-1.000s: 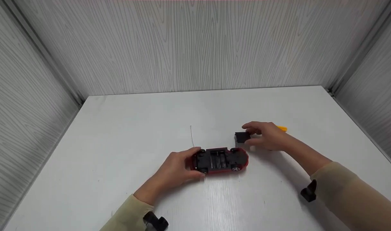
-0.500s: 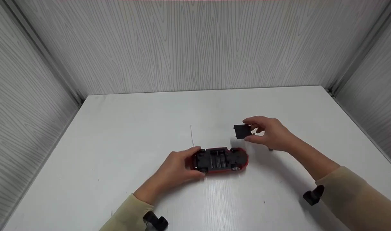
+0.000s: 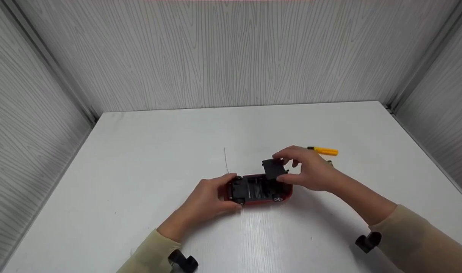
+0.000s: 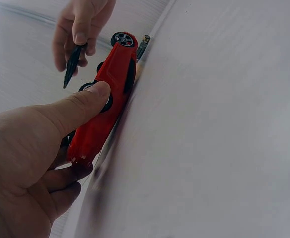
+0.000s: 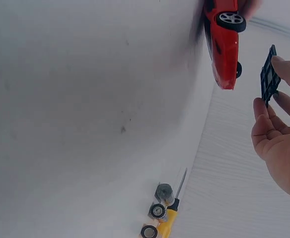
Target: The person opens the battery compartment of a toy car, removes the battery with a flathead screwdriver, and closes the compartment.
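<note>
A red toy car (image 3: 279, 201) lies upside down on the table, its black underside up with an open compartment in the middle. My left hand (image 3: 206, 201) holds it by the left end; in the left wrist view the thumb presses beside a wheel of the red body (image 4: 116, 69). Between thumb and fingers, my right hand (image 3: 310, 170) pinches a flat black cover (image 3: 273, 168). It hovers tilted above the car's right half, hiding part of the underside. The right wrist view shows this cover (image 5: 269, 77) edge-on, apart from the car.
Behind the right hand lies a screwdriver with a yellow handle (image 3: 325, 151). Several short cylinders (image 5: 158, 212), apparently batteries, lie beside it in the right wrist view. A thin wire (image 3: 226, 159) extends from the car toward the back wall (image 3: 231, 57).
My right hand has lifted the cover off the table and carried it left and toward me, over the car. The screwdriver has come into fuller view. The left hand and car have stayed put.
</note>
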A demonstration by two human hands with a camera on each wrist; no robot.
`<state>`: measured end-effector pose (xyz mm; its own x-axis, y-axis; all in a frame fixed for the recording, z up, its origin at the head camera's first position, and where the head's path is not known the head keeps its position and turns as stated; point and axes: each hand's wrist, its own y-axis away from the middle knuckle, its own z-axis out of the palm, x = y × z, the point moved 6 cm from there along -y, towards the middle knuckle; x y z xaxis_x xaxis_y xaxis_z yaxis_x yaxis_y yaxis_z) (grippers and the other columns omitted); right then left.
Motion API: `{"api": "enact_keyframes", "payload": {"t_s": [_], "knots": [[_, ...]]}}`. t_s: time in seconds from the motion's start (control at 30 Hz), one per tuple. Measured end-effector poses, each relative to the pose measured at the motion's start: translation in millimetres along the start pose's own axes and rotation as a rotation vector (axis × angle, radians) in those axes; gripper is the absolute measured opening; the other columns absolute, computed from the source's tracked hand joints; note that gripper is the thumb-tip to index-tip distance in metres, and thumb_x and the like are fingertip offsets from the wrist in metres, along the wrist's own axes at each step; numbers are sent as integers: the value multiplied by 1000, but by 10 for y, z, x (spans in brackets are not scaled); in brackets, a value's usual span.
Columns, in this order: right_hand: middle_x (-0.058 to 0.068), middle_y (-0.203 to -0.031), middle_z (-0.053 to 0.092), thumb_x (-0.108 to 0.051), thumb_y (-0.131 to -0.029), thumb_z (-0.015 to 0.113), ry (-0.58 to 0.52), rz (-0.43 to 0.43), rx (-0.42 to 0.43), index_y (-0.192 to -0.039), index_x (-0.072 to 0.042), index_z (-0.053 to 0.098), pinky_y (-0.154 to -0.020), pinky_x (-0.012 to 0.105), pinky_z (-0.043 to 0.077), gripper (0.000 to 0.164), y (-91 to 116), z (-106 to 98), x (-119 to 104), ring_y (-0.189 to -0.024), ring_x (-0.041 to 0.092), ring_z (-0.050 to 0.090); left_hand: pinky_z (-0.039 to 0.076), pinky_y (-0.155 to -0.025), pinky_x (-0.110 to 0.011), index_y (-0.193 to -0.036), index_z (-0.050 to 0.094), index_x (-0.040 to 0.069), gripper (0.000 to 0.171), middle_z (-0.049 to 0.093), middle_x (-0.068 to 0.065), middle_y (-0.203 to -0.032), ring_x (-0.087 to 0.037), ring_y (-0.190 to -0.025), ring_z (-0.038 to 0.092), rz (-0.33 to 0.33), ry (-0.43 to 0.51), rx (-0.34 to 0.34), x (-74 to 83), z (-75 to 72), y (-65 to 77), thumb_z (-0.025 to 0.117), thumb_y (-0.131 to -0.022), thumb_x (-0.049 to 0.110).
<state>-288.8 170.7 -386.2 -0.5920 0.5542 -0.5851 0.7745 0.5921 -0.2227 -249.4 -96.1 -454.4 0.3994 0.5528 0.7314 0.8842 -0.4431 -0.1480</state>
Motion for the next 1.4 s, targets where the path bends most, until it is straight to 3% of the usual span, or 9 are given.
{"api": "enact_keyframes", "payload": {"t_s": [0.2, 0.5, 0.73, 1.4], "knots": [[-4, -127, 69, -20, -90, 88, 15, -23, -33, -135, -15, 71, -85, 48, 58, 49, 31, 129, -112, -108, 28, 66, 46, -113, -44, -153, 59, 10, 84, 69, -6, -139, -20, -129, 62, 4, 3, 6, -1, 5, 10, 96, -81, 32], [-3, -128, 69, -21, -89, 88, 18, -59, -41, -134, -13, 70, -88, 44, 58, 49, 43, 250, -213, -110, 18, 66, 45, -114, -43, -154, 58, 12, 83, 68, -2, -141, -17, -131, 61, 14, -4, -2, 8, 4, 15, 95, -82, 32], [2, -133, 66, -27, -90, 88, 53, -37, -73, -137, -15, 69, -100, 49, 54, 51, 41, 345, -244, -121, 23, 63, 43, -116, -42, -155, 57, 12, 85, 67, -3, -143, -18, -134, 59, -4, -5, -7, 2, -3, 14, 95, -81, 34], [1, -130, 66, -27, -86, 91, 98, -14, -71, -135, -15, 71, -100, 47, 53, 54, 25, 482, -247, -122, 23, 59, 46, -113, -41, -154, 58, 12, 84, 69, -2, -140, -14, -128, 62, 34, -11, 4, 10, 12, 6, 95, -82, 33]]}}
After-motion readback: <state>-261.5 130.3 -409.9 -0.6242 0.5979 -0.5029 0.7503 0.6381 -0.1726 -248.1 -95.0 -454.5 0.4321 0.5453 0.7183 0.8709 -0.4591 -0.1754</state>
